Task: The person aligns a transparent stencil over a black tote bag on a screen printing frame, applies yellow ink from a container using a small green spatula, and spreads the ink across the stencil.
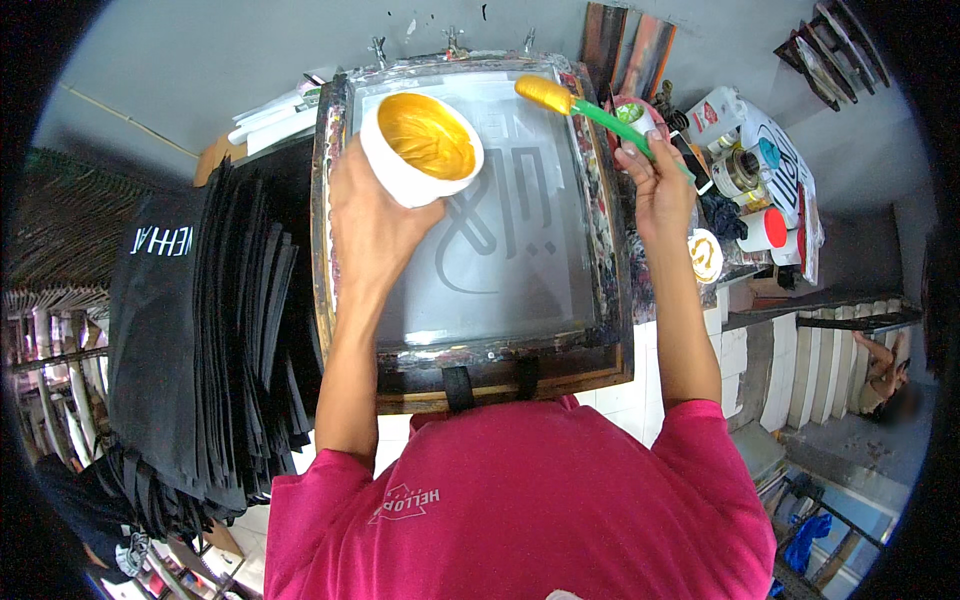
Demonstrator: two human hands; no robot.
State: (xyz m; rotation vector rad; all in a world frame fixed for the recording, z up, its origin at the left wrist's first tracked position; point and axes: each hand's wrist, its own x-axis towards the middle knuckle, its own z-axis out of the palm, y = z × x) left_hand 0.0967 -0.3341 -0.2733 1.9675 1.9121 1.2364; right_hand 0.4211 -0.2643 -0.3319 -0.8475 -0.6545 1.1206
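Note:
A white tub (405,185) of thick golden-yellow ink (425,138) is tilted in my left hand (370,225), whose fingers wrap its far side and base. My right hand (662,190) grips a green-handled spatula (612,124) near the handle's end. Yellow ink coats the spatula's blade, which points left and sits to the right of the tub, apart from it. Beneath both hands lies a screen-printing frame (500,325) with a pale mesh and a dark stencil design. A black cloth strap hangs at the frame's near edge.
A tall stack of black fabric bags (165,330) stands to the left. On the right are bottles, jars, a red-lidded container (765,230) and a round white lid (705,256) smeared with yellow. Metal clamps (453,42) line the frame's far edge. Another person (880,380) is at far right.

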